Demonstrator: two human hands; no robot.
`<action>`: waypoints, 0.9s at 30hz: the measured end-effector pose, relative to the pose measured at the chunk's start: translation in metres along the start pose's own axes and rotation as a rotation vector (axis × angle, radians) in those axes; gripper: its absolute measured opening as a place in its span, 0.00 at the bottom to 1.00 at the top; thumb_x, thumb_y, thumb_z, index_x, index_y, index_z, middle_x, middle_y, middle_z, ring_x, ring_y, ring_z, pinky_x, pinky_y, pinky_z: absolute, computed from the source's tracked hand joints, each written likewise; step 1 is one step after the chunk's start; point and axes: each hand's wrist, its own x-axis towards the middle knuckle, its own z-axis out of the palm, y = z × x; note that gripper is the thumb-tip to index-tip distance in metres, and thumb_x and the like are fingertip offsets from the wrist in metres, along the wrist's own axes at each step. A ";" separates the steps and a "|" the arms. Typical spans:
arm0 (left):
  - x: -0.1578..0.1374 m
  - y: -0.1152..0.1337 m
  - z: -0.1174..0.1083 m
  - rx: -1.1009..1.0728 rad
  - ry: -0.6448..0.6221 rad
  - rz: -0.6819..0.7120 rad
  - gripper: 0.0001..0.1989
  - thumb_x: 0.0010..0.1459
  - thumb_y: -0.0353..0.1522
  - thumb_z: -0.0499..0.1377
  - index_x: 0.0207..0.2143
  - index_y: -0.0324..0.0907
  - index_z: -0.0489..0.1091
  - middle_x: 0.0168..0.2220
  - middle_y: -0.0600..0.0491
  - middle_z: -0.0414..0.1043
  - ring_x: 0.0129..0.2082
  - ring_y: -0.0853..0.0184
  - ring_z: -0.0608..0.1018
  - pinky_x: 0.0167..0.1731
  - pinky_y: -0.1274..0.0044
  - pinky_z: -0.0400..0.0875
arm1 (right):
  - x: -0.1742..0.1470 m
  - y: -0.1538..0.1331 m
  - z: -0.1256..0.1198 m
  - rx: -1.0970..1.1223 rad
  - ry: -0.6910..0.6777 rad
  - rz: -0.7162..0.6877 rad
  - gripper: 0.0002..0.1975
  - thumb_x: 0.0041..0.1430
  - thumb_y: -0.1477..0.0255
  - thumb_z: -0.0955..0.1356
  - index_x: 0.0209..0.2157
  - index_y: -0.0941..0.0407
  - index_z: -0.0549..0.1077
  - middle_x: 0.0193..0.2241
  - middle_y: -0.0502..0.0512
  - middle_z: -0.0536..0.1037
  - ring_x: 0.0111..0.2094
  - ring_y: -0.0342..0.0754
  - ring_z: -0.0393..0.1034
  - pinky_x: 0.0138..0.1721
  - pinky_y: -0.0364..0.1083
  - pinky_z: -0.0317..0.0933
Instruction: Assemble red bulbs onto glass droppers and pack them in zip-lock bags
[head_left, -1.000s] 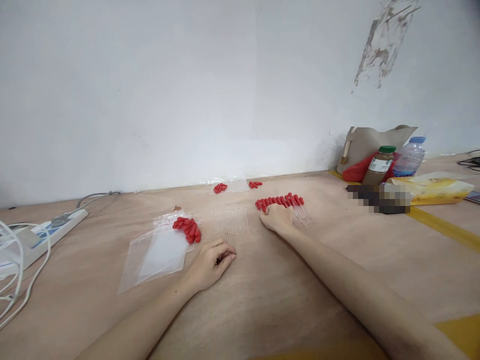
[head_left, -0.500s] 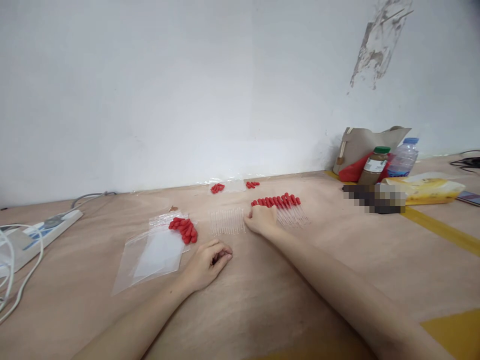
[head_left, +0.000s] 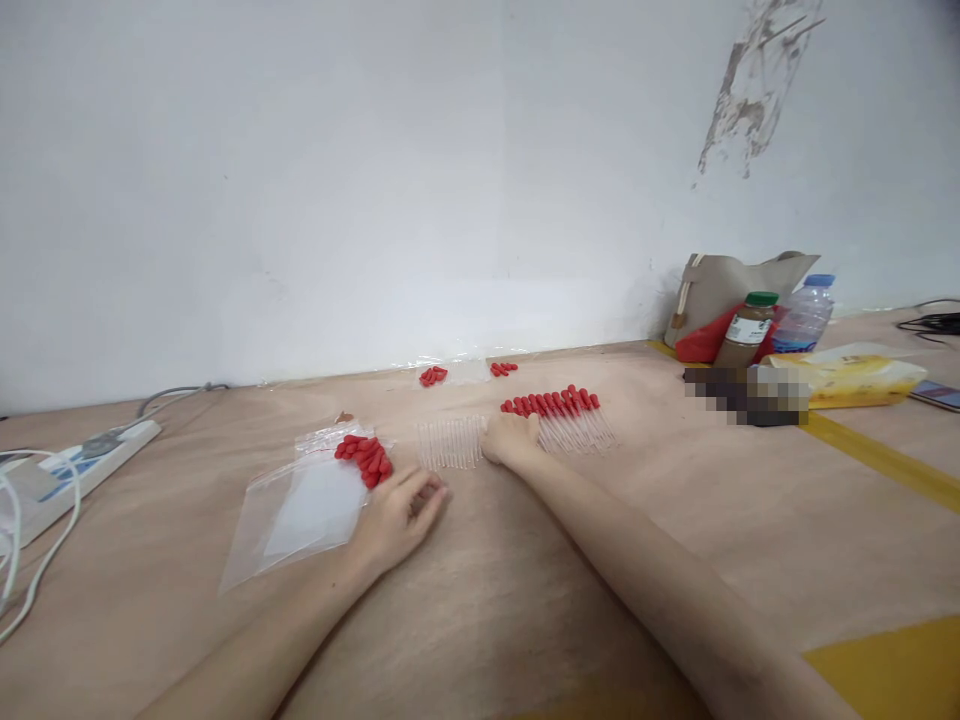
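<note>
My right hand (head_left: 511,438) is closed, its fingertips at the right end of a row of thin clear tubes (head_left: 450,443). Whatever is between those fingertips is hidden. Just to its right lie several droppers (head_left: 574,418), clear tubes with red bulbs, side by side. My left hand (head_left: 405,512) rests on the table with thumb and fingers loosely curved and apart, nothing visible in it. Close to its fingers, a pile of loose red rubber bulbs (head_left: 365,460) lies on clear plastic bags (head_left: 311,515).
Near the wall are two small groups of red bulbs, one left (head_left: 433,376) and one right (head_left: 504,369). A power strip (head_left: 127,445) with cables lies at left. At right stand a grey bag (head_left: 724,285), a green-capped bottle (head_left: 746,330), a clear bottle (head_left: 806,315) and a yellow tissue pack (head_left: 862,378).
My left hand has shifted left towards the loose red bulbs, and its thumb and fingers have spread apart. My right hand has moved slightly left along the clear tubes.
</note>
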 end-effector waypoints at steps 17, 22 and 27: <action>0.010 -0.042 -0.017 0.721 0.053 -0.144 0.11 0.54 0.38 0.50 0.25 0.41 0.64 0.28 0.49 0.67 0.31 0.61 0.70 0.32 0.72 0.60 | -0.075 0.074 -0.003 -0.067 0.366 -0.374 0.10 0.60 0.73 0.55 0.32 0.59 0.64 0.28 0.56 0.73 0.30 0.48 0.65 0.35 0.46 0.44; 0.008 -0.051 -0.015 0.759 0.074 -0.113 0.13 0.56 0.37 0.49 0.24 0.40 0.66 0.30 0.47 0.68 0.32 0.59 0.70 0.33 0.71 0.60 | -0.078 0.076 0.001 0.024 0.363 -0.390 0.07 0.59 0.74 0.57 0.31 0.59 0.64 0.28 0.54 0.73 0.30 0.46 0.64 0.34 0.45 0.44; 0.007 -0.045 -0.015 0.675 0.153 -0.073 0.14 0.57 0.36 0.48 0.24 0.39 0.67 0.27 0.47 0.68 0.32 0.59 0.70 0.34 0.70 0.60 | -0.079 0.077 0.003 0.071 0.401 -0.379 0.09 0.59 0.75 0.56 0.30 0.59 0.64 0.28 0.55 0.73 0.28 0.46 0.63 0.33 0.45 0.46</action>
